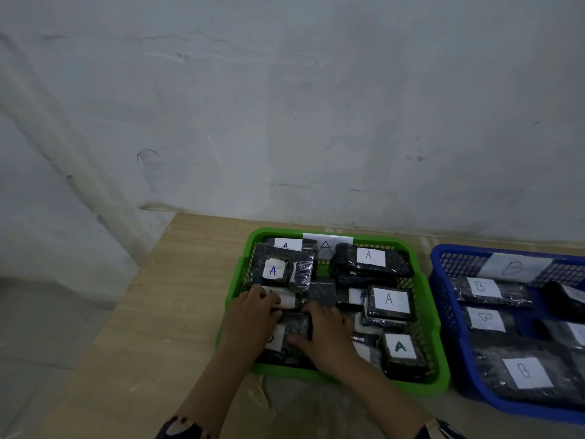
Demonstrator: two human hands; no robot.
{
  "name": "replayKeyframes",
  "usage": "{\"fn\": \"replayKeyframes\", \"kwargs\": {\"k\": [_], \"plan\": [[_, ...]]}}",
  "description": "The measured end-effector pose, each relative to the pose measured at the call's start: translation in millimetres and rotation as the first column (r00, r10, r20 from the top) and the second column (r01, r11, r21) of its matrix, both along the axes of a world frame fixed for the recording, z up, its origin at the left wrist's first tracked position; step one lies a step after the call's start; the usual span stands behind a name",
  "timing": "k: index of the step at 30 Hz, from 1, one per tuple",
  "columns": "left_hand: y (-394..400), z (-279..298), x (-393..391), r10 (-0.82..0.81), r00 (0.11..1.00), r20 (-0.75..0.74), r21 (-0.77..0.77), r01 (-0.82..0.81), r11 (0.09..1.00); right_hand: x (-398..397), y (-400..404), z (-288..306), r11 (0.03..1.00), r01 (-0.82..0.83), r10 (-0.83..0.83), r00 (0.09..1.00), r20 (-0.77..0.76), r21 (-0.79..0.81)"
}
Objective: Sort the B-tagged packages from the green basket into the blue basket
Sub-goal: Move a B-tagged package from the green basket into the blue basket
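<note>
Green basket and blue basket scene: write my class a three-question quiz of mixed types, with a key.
1. True or false: the blue basket stands to the right of the green basket.
2. Which letter shows on the paper sign at the green basket's far rim? a) A b) B c) C
3. Fill in: both the left hand and the right hand are inside the ____ basket.

Key: 1 true; 2 a; 3 green
</note>
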State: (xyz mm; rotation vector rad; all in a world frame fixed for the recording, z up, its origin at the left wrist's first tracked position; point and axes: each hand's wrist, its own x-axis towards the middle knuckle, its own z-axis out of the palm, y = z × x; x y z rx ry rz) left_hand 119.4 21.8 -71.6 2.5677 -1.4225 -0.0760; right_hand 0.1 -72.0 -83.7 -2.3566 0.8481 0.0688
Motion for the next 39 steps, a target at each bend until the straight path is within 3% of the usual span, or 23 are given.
{"fn": "replayKeyframes", "kwargs": {"k": [2, 6, 14, 20, 24, 28, 34, 39], "plan": [[-9, 5, 1, 0.061, 0.995, -0.085, -0.028, -0.063, 0.998, -1, 0, 1, 1.0, 0.004, -0.004, 1.0, 0.021, -0.002], [-20, 11, 7, 0.138, 0.984, -0.111, -0.05, -0.144, 0.988, -3, 0, 2, 1.0, 0.011, -0.012, 0.999, 0.043, 0.015], [-20, 7, 13, 0.105, 0.985, -0.135, -0.129, -0.122, 0.984, -3, 0, 4, 1.0, 0.007, -0.008, 0.998, 0.056, 0.027], [-12, 12, 18, 0.117, 0.957, -0.267, -0.177, -0.168, 0.97, -3, 1, 6, 0.999, 0.02, -0.023, 0.995, 0.099, 0.038], [2, 18, 19, 0.11, 0.952, -0.285, -0.223, -0.177, 0.959, -2, -3, 8, 0.991, 0.014, -0.032, 0.991, 0.131, 0.135], [23, 19, 14, 0.15, 0.95, -0.274, -0.166, -0.2, 0.966, 3, -10, 6, 0.958, 0.108, -0.152, 0.977, 0.15, 0.266], [29, 16, 7, 0.208, 0.942, -0.263, -0.026, -0.222, 0.975, 7, -10, 8, 0.964, 0.144, -0.172, 0.979, 0.111, 0.225], [23, 14, 4, 0.247, 0.93, -0.273, -0.009, -0.26, 0.966, 8, -11, 10, 0.979, 0.117, -0.138, 0.983, 0.119, 0.168]]}}
